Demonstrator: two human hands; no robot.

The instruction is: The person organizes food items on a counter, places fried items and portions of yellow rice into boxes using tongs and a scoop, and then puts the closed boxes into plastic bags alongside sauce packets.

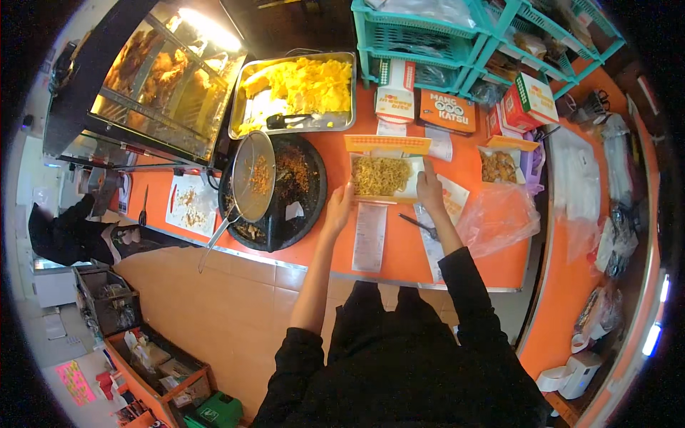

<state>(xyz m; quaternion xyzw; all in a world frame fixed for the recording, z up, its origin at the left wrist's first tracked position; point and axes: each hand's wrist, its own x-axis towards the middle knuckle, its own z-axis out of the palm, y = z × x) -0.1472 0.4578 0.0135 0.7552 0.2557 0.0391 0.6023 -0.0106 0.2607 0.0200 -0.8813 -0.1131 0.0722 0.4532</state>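
Note:
My left hand (339, 207) grips the left end of an open paper food box, and my right hand (430, 188) grips its right end. Noodles (379, 176) fill most of the box, with bare white lining (416, 170) showing at the right. The orange lid flap (387, 144) is folded back on the far side. Below the box, a printed paper slip (369, 235) lies on the orange counter (342, 262). Near my right wrist is a dark utensil (417, 224) on another slip. Right of it, a second open box holds browned food pieces (498, 165), beside a crumpled clear plastic bag (500, 216).
A mesh strainer (255, 176) rests over a round black tray (313, 214) with crumbs. Behind are a metal tray of yellow food (350, 115), a lit display warmer (160, 80) and teal racks (417, 40). Printed boxes (448, 112) stand nearby. Someone in dark clothing (69, 235) is at far left.

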